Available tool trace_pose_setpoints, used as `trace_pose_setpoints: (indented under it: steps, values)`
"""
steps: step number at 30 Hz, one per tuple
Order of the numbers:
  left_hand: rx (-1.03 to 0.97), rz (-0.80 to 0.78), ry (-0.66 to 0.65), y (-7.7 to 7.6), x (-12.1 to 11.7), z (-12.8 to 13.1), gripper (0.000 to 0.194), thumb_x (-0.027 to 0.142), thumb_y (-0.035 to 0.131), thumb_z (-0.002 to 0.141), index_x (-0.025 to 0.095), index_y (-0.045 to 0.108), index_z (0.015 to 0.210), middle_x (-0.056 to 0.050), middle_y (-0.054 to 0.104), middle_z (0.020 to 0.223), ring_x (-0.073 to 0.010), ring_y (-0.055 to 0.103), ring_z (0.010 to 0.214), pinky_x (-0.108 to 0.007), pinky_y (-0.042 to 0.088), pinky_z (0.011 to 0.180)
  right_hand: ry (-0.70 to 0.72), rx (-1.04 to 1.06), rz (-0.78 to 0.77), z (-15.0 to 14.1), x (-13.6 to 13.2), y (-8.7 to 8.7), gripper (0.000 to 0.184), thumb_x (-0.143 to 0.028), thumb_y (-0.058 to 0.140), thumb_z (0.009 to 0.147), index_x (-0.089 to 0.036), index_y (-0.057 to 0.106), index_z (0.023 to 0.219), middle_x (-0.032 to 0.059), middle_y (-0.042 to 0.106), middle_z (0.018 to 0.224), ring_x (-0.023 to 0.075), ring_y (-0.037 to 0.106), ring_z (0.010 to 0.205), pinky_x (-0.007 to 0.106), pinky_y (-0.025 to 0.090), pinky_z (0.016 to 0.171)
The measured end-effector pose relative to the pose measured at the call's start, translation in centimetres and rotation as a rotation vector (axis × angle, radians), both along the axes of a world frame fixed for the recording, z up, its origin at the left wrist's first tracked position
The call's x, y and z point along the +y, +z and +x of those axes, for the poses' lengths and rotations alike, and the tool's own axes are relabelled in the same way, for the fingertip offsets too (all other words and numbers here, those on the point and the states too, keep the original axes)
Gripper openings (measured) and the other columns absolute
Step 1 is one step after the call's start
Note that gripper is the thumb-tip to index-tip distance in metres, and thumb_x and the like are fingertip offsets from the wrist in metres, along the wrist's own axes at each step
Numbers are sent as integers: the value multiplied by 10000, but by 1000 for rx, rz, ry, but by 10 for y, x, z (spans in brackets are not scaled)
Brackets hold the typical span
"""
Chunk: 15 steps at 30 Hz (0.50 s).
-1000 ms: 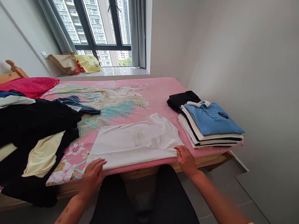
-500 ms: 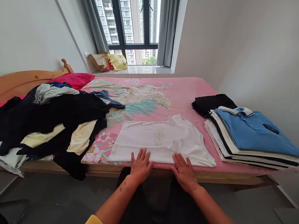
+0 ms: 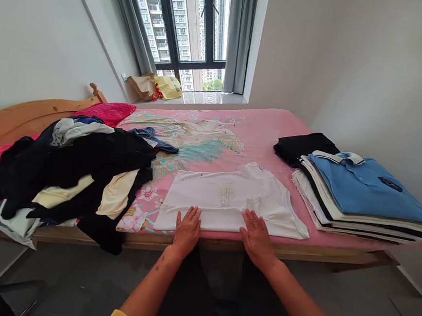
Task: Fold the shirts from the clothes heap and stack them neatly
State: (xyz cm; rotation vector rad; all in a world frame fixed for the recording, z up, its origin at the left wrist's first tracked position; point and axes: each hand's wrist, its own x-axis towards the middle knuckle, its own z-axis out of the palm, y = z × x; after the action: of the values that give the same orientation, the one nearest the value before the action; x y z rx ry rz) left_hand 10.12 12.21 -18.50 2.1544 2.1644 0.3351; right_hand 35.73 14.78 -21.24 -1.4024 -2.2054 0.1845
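Observation:
A white T-shirt (image 3: 208, 192) lies on the bed near its front edge, collar toward the right, with its near side folded over in a long strip. Small print shows on its front. My left hand (image 3: 186, 231) rests flat on the folded strip, left of the middle, fingers stretched out. Farther right, my right hand (image 3: 257, 239) lies on the same strip with its fingers extended, just below the shirt's collar area. Neither hand grips the cloth.
To the left is a loose heap of mostly black clothes (image 3: 75, 162). A stack of folded shirts with a blue polo shirt (image 3: 365, 187) on top stands at the right, beside a folded black garment (image 3: 303, 146). Bags (image 3: 167, 87) sit on the windowsill.
My left hand has slid a little to the left along the folded strip. My right hand has shifted slightly farther onto the shirt. The view has tilted a little.

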Motion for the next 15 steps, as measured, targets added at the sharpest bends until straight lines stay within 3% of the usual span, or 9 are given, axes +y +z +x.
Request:
trace_pose_setpoints:
  steps: [3, 5, 10, 15]
  values:
    - [-47, -22, -119, -7, 13, 26, 461, 243, 260, 928, 250, 430, 1357, -53, 400, 1443, -186, 316, 1359, -514, 126, 1139, 179, -70, -38, -34, 1, 2, 483, -331, 267, 950, -185, 381, 1396, 61, 371, 1452, 227, 258, 1373, 461, 192, 1126]
    - [-23, -58, -106, -12, 14, 26, 474, 289, 294, 919, 274, 394, 1382, -45, 343, 1474, -209, 273, 1379, -548, 97, 1131, 236, -118, -56, -37, 3, -8, 485, -346, 273, 952, -193, 373, 1402, 61, 366, 1454, 222, 267, 1370, 467, 201, 1121]
    - [76, -140, -4, -16, 3, -13, 619, 455, 383, 868, 254, 273, 1444, -50, 180, 1531, -279, 142, 1413, -604, 34, 1109, 211, -168, -49, -19, 3, -31, 530, -420, 290, 948, -213, 297, 1436, 45, 282, 1492, 211, 216, 1389, 464, 165, 1133]
    - [102, -192, 128, -11, -2, -57, 600, 442, 294, 900, 215, 249, 1454, -58, 161, 1533, -253, 155, 1413, -570, 25, 1120, 184, -156, -65, -21, 0, -27, 537, -430, 294, 942, -224, 295, 1438, 43, 293, 1486, 218, 230, 1385, 476, 161, 1132]
